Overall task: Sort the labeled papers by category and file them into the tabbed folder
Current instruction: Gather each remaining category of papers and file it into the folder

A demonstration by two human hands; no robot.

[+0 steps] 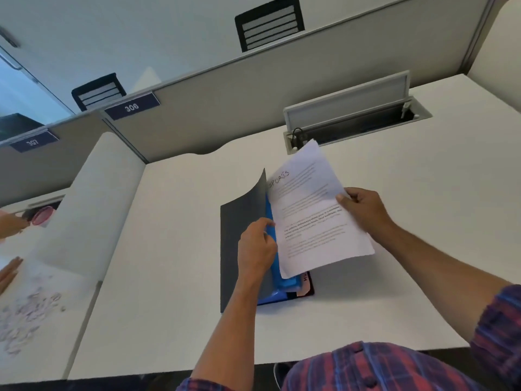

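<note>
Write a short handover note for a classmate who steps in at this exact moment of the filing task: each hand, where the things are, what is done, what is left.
Left hand: holds the grey cover of the tabbed folder open, fingers at a blue divider.
Right hand: grips the papers headed SPORTS, tilted above the open folder on the desk.
Done: folder opened, sports sheets picked up.
Left: slide them into their section. Any other papers are out of sight.

right hand (363, 210): grips papers (313, 213) (headed "SPORTS") | left hand (255, 246): lifts folder (239, 235) cover
</note>
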